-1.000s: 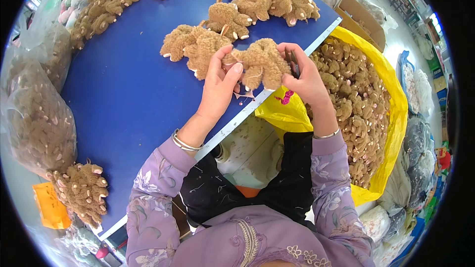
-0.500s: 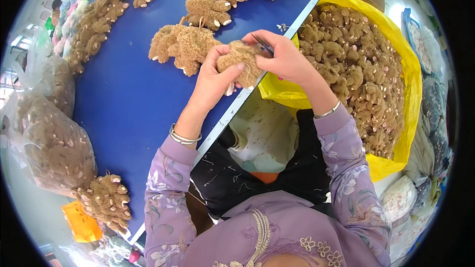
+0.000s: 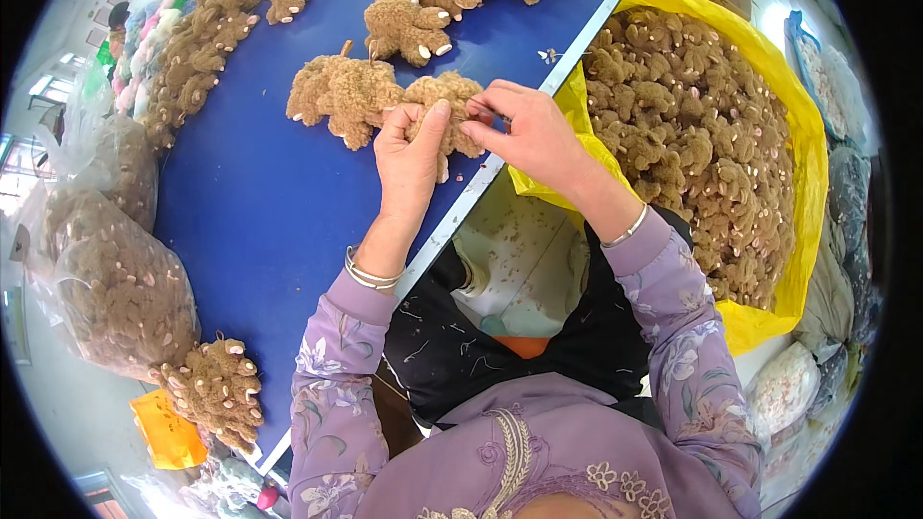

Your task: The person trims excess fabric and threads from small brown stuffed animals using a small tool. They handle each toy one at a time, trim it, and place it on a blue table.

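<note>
Plush toys point(image 3: 409, 27) lie across the table's far part point(image 3: 317, 14); right of the table point(image 3: 250, 221) sits a sack point(image 3: 811, 202) of more, left a filled plastic bag point(image 3: 120, 279).

- The scene is bright overall, with pale daylight entering through the windows point(image 3: 53, 89) on the left, whose panes wash out nearly to white.
- A white glare patch lies on the floor point(image 3: 772, 24) at upper right.
- Soft, darker shadows fall on the blue table point(image 3: 250, 202) beside the plush animals point(image 3: 409, 27).
- Shiny highlights streak the clear plastic bag point(image 3: 120, 279).
- The curly pile of the held plush animal point(image 3: 450, 94) looks fairly sharp.
- Fisheye distortion bends the surroundings toward a black rim, where small details smear.
</note>
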A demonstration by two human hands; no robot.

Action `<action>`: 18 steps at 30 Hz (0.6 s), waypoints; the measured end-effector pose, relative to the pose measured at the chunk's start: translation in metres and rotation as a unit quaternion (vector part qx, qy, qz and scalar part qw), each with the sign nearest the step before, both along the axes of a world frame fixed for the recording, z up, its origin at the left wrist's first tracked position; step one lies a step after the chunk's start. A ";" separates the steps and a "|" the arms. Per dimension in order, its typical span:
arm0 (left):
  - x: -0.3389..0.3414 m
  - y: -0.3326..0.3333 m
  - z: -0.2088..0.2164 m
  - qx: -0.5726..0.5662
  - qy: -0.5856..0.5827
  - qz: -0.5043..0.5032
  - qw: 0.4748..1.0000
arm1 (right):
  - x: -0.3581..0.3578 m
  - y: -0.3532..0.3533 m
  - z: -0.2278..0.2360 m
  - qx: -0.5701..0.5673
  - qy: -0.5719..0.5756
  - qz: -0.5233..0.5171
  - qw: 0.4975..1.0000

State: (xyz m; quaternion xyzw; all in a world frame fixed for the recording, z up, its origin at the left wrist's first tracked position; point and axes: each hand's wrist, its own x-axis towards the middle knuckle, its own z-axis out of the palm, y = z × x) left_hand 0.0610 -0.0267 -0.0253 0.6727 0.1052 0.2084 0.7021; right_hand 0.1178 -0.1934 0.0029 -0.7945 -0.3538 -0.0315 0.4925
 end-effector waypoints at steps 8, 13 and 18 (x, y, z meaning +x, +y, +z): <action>0.002 -0.001 0.008 -0.004 0.015 0.022 1.000 | 0.001 -0.005 0.003 0.114 0.203 0.079 0.969; 0.002 0.006 0.008 -0.056 0.057 0.021 0.997 | 0.007 -0.033 0.021 0.147 0.383 0.318 0.855; 0.002 0.002 0.011 -0.122 0.048 0.026 0.991 | 0.012 -0.041 0.039 -0.086 0.265 0.253 0.926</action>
